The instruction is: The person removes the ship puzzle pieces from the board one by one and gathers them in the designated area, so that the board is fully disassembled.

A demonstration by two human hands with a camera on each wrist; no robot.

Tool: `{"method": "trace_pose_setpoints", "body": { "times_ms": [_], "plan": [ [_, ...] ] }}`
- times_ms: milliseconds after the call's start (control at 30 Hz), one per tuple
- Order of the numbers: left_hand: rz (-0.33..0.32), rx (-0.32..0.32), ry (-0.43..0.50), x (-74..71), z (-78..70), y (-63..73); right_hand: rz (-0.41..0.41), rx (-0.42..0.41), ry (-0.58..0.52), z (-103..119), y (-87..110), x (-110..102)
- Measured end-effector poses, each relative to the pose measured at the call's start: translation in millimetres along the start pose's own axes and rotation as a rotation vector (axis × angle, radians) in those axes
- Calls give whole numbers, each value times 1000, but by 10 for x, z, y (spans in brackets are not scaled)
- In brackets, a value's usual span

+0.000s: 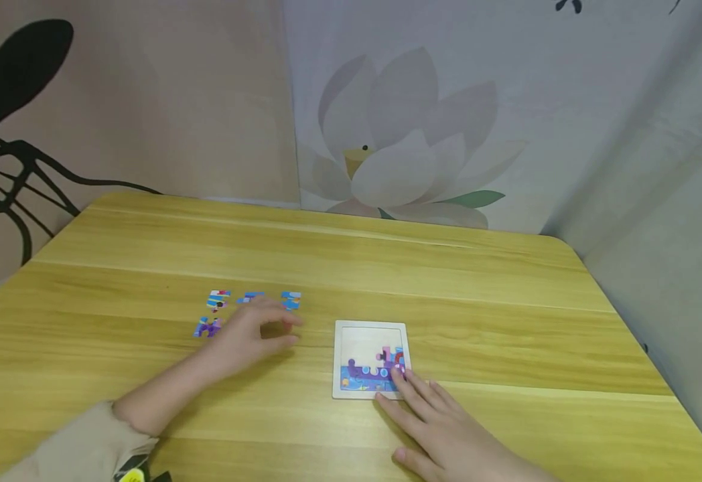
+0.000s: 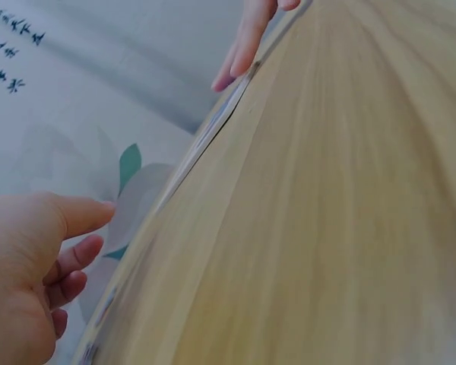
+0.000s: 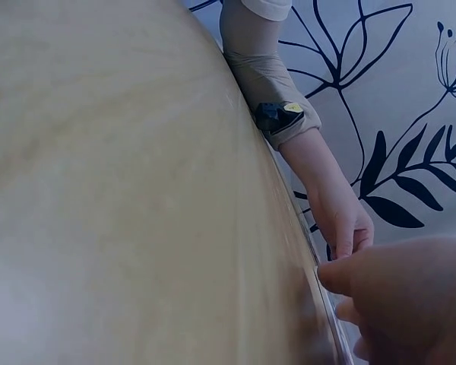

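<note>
A small square puzzle board with a pale frame lies on the table, its lower part filled with blue and purple pieces. My right hand rests its outstretched fingers on the board's lower right corner. To the left of the board, my left hand hovers low over the table, thumb and index finger apart. In the left wrist view, that left hand shows loosely bent fingers and nothing between them. Around it lie loose puzzle pieces: a blue one, a multicoloured one, a purple one and a partly hidden one.
The wooden table has light yellow grain and rounded far corners. A fabric backdrop printed with a lotus and dark leaves stands behind it, and another cloth wall runs along the right side. A dark band with a yellow spot sits at the left sleeve.
</note>
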State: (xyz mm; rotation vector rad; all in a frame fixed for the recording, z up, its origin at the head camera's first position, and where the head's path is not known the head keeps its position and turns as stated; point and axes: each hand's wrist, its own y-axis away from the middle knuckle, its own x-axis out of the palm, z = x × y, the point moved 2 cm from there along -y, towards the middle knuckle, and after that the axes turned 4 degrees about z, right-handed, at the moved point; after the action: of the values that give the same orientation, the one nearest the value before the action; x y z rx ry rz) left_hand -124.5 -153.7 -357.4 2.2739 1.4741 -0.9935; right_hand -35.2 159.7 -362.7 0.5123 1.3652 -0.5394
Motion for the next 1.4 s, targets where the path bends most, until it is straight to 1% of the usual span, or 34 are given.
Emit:
{"method": "trace_pose_setpoints", "body": {
  "times_ms": [167,233,400,500,600,767,967,1100,1233,1400],
  "plan": [
    [14,9,4,79,-71,-52,13,-13,-11,3,25,28],
    [14,24,4,113,-96,-71,10,-20,-10,5,34,38],
    [20,90,13,207,-165,-144,-4,-44,23,7,44,50],
    [31,111,21,274,-209,-202,-7,-45,42,4,46,54],
    [47,120,20,347,-258,-266,-5,-42,54,6,44,57],
    [88,107,28,473,-354,-375,-9,-40,72,12,47,55],
    [150,115,52,632,-403,-495,-7,-40,69,8,42,58],
    [188,116,34,726,-442,-557,-10,-38,74,7,41,66],
    [197,119,-6,790,-482,-600,-17,-35,87,7,44,71],
    [170,129,-45,852,-503,-625,-19,-35,106,6,46,74]
  ]
}}
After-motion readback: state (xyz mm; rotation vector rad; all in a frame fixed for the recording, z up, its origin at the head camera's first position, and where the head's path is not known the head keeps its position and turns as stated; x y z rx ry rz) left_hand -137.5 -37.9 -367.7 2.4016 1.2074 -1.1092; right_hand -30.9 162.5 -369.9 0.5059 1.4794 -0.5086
